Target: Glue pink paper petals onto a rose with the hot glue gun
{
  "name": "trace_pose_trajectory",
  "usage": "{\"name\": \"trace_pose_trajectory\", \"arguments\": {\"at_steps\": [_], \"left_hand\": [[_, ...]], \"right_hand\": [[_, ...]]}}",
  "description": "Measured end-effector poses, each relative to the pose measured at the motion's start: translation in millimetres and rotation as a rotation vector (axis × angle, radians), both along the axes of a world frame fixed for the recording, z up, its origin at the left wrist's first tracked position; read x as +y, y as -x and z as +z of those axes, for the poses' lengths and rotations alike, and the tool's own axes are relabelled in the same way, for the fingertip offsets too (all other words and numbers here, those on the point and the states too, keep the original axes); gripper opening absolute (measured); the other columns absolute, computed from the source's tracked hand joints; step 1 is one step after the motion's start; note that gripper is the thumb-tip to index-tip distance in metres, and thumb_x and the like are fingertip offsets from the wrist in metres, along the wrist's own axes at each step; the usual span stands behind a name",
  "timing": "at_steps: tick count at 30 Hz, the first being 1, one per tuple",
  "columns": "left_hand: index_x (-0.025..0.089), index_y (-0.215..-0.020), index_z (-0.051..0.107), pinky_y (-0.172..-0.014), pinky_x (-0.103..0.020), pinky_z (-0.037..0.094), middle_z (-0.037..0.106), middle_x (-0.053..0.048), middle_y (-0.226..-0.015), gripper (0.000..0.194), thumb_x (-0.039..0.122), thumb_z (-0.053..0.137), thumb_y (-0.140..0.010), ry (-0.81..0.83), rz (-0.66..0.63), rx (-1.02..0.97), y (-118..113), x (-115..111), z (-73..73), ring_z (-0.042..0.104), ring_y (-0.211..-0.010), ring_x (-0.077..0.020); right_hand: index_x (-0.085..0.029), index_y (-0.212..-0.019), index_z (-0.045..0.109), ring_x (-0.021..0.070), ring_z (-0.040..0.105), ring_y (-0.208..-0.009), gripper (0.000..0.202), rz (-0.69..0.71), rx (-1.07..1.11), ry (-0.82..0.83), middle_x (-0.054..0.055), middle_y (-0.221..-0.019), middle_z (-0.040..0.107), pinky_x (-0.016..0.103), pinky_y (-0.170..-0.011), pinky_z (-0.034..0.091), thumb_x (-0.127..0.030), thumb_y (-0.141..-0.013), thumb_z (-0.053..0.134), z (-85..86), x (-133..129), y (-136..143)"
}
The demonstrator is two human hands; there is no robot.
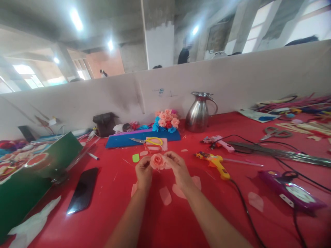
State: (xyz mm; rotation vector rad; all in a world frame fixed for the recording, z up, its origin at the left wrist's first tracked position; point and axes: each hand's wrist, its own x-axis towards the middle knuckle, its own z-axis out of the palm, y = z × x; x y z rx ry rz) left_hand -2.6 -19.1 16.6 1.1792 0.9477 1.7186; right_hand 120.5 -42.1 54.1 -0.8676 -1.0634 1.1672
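A pink paper rose (157, 161) is held up between my two hands above the red tabletop. My left hand (143, 172) pinches the flower's left side. On its right side, the fingers of my right hand (178, 167) close on an outer petal. Loose pink petal pieces (165, 195) lie on the table under and around my wrists. Just beyond my hands are yellow-handled scissors (154, 141) and a lime-green petal-shaped piece (136, 158). To the right rests a yellow glue gun (216, 163) with a clear glue stick in its back.
Behind stand a bunch of finished paper flowers (167, 120) and a steel jug (198, 113). A phone (82, 190) and green board (46, 172) lie left. At right are a pink glue gun (219, 142), grey-handled scissors (276, 133), a purple power strip (292, 193) and trailing cords.
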Motion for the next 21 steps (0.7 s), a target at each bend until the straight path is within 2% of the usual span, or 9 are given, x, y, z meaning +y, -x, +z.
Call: {"name": "trace_pose_trajectory", "arguments": {"at_steps": [7, 12, 21], "left_hand": [[0.017, -0.068, 0.069, -0.069, -0.027, 0.047, 0.067, -0.003, -0.070, 0.010, 0.013, 0.065, -0.060, -0.055, 0.011, 0.054, 1.7, 1.9, -3.8, 0.060, -0.069, -0.0156], [0.016, -0.069, 0.069, -0.070, -0.027, 0.047, 0.067, -0.003, -0.072, 0.009, 0.014, 0.066, -0.061, -0.044, -0.002, 0.056, 1.8, 1.5, -2.1, 0.059, -0.070, -0.0150], [0.016, -0.066, 0.066, -0.068, -0.025, 0.046, 0.066, 0.000, -0.068, 0.007, 0.014, 0.067, -0.059, 0.021, 0.007, -0.012, 1.7, 1.4, -2.1, 0.057, -0.066, -0.0133]], "right_hand": [[-0.020, -0.063, 0.055, 0.0106, 0.039, -0.056, 0.016, -0.016, -0.015, 0.043, -0.004, -0.058, 0.045, 0.024, -0.054, 0.029, -0.031, -0.073, 0.059, -2.6, 1.2, -1.9], [-0.020, -0.065, 0.057, 0.0114, 0.042, -0.061, 0.013, -0.043, 0.014, 0.073, -0.004, -0.062, 0.050, 0.024, -0.057, 0.031, -0.030, -0.072, 0.059, -5.2, 2.0, -1.2], [-0.020, -0.072, 0.058, 0.0122, 0.048, -0.063, 0.014, -0.094, 0.002, 0.026, -0.002, -0.069, 0.055, 0.024, -0.060, 0.036, -0.027, -0.064, 0.067, -1.5, 3.0, 0.9]]}}
